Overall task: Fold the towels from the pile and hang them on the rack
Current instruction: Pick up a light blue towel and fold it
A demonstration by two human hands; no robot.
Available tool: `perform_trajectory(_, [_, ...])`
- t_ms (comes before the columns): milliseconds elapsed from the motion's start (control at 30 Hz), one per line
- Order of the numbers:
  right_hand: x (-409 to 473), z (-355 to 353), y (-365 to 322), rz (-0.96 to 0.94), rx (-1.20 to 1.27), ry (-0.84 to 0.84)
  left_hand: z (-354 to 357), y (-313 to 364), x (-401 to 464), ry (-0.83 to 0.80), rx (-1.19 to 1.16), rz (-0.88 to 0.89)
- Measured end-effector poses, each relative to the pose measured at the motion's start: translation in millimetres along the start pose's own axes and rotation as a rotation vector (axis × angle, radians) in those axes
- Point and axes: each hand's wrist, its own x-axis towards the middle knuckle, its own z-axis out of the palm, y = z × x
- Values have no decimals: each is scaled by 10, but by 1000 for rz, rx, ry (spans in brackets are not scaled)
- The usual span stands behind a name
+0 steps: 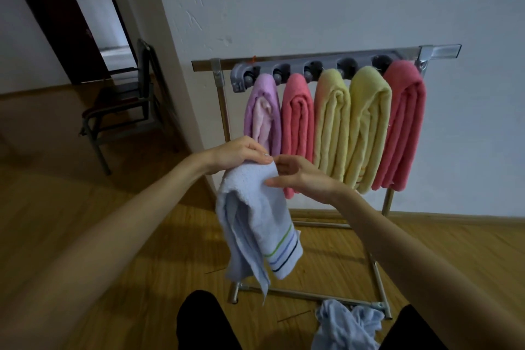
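Our knees frame a crumpled blue pile (348,327) on the floor by the rack (312,61) foot. Above it, our left hand (238,152) pinches the top of a half-folded blue towel (255,224); our right hand (301,176), fingers loosely spread, touches its upper edge. With five towels crowding the rail, we could lose the loose layers to one slack pinch, undoing the fold.
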Motion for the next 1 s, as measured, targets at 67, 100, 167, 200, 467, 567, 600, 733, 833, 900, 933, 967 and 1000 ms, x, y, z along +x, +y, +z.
perform_trajectory(67, [29,27,-21,23,-17,-12,10,1,-11,6,-2,-1])
perform_trajectory(100, [44,34,-26,34,-54,-18,9,-9,-17,9,-3,-3])
perform_trajectory(167, [58,10,-47,54,-138,-36,-6,-34,-33,4,-4,-9])
perform_trajectory(200, [55,-22,-63,50,-167,-59,-18,-53,-50,-5,2,-12])
perform_trajectory(467, [-9,-373,-182,105,-183,-138,-170,-315,-303,-27,-6,-51])
perform_trajectory(567, [6,-492,-166,114,-120,-91,-247,-308,-361,-26,-49,-64])
perform_trajectory(600, [8,-510,-167,90,-151,-76,-268,-300,-364,-29,-57,-66])
perform_trajectory(733, [-28,-511,-223,-102,-258,-39,-324,-225,-411,-44,-120,-20])
perform_trajectory(833, [7,-524,-350,-293,-602,-62,-395,-163,-447,-33,31,50])
perform_trajectory(900, [64,-494,-455,-322,-767,-128,-444,-104,-469,-76,210,51])
perform_trajectory(933, [94,-467,-499,-298,-836,-171,-468,-92,-473,-106,293,31])
perform_trajectory(967, [126,-425,-541,-268,-915,-211,-483,-87,-471,-127,362,10])
perform_trajectory(1000, [164,-375,-567,-237,-1010,-240,-495,-93,-461,-131,423,2])
